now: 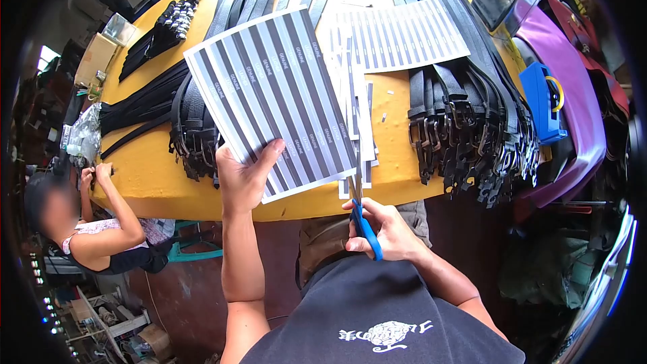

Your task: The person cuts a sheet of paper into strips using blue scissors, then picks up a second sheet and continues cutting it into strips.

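Striped sheet [269, 104] with white "GENUINE LEATHER" print is in the left hand [242, 178], which pinches it at the lower left edge, the thumb lying on the printed face. To the right of this grip, the right hand [391, 229] has its fingers closed around the blue handles of the scissors [367, 232]; the blades point away from the body, along the right edge of the sheet, and I cannot tell how wide they are open. It seems to me that the cutting is at an early or middle stage: some narrow strips [367, 104] lie loose just beyond the blades, while many stripes in the held sheet are uncut, and a second printed sheet [404, 34] farther out looks mostly whole. Beyond both grips spreads the yellow table [151, 175], with small paper scraps [384, 118] on it. One group of black belts [195, 118] lies behind the left hand, another buckled group [465, 104] lies beyond the right hand, on its right side. Past these belts are a blue holder [537, 104] and purple material [563, 121]. Well to the left of the left hand, another person [104, 239] sits at the table edge, above a dark red floor [276, 256].
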Action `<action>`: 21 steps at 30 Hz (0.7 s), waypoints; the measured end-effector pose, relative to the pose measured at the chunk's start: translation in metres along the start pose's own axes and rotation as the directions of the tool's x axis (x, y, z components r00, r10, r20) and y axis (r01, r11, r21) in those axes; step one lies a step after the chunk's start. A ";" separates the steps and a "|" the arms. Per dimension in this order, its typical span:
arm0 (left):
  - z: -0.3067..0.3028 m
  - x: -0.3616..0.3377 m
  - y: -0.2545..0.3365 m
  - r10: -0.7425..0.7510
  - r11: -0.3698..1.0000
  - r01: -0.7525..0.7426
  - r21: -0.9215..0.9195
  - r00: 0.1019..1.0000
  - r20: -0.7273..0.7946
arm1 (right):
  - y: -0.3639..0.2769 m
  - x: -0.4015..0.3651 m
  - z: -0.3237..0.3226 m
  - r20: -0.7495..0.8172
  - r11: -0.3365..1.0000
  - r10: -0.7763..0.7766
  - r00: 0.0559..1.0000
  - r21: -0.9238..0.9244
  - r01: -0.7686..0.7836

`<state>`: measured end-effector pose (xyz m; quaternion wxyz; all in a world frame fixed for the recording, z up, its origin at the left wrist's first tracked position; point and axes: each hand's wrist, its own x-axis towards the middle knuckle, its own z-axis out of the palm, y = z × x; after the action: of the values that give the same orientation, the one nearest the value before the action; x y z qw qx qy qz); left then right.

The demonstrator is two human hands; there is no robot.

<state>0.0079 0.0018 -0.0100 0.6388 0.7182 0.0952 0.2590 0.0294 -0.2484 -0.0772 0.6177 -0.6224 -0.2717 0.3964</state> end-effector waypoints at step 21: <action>0.004 -0.007 -0.001 0.000 0.999 -0.001 0.054 1.000 0.025 | -0.010 0.007 0.003 -0.070 0.998 -0.039 0.997 -0.060 0.035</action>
<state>0.0039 -0.0049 -0.0128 0.6202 0.7384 0.0942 0.2475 0.0322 -0.2398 -0.0678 0.6157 -0.6488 -0.2726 0.3545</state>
